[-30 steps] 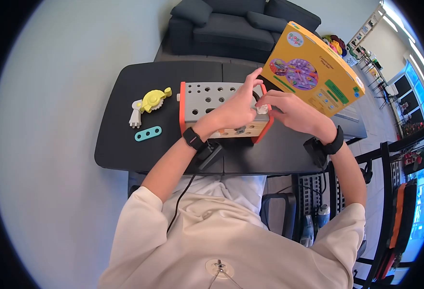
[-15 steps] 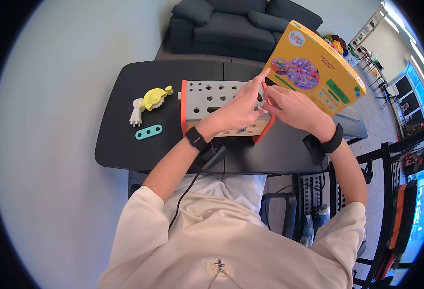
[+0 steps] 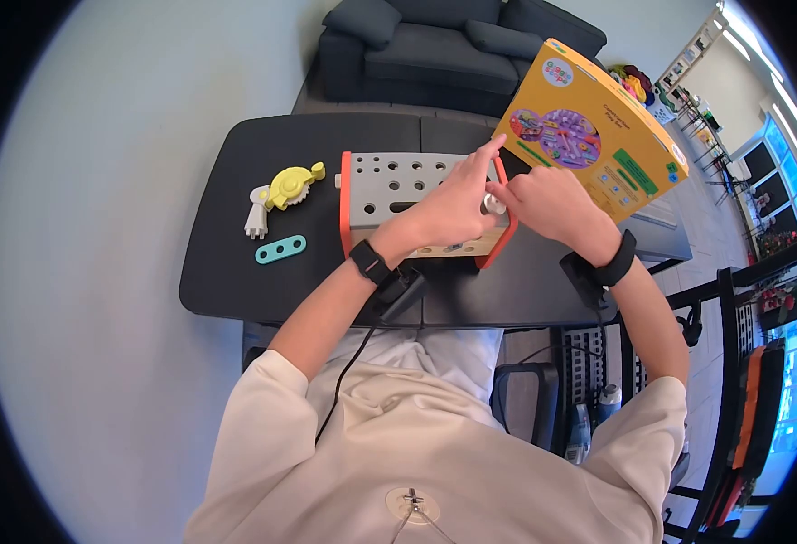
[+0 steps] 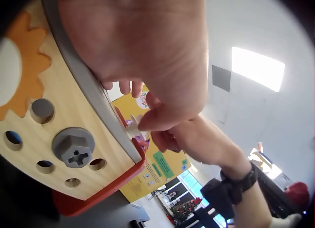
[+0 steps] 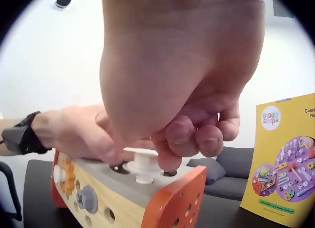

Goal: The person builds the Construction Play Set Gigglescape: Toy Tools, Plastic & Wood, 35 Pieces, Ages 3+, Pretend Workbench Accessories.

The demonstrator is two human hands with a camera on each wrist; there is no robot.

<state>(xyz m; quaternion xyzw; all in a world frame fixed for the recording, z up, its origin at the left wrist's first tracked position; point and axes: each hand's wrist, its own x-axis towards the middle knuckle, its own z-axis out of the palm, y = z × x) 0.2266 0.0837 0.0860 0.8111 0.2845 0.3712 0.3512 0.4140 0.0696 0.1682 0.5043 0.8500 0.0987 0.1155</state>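
A toy workbench with a grey perforated top [image 3: 374, 192] and red-orange ends stands before me. On its right end sits a small white knob-like piece [image 5: 143, 164] with a flat round rim. My right hand [image 3: 557, 207] has its fingers curled and pinches the white piece from the right, one fingertip against its side; the thumb is hidden in the right wrist view. Reaching across the top, my left hand [image 3: 448, 207] has its index finger stretched out and its thumb at the piece's left edge. A grey hex bolt [image 4: 75, 147] sits in the wooden front panel.
Left of the workbench lie a yellow-and-white toy saw [image 3: 288, 190] and a teal strip with three holes [image 3: 280, 249]. A yellow box [image 3: 589, 127] stands behind on the right. The black table [image 3: 317, 295] ends near my lap, and a grey sofa [image 3: 444, 59] is beyond.
My right hand has rolled over at the white piece, its fingers now more curled. The left hand has shifted slightly beside it. The workbench stays almost in place.
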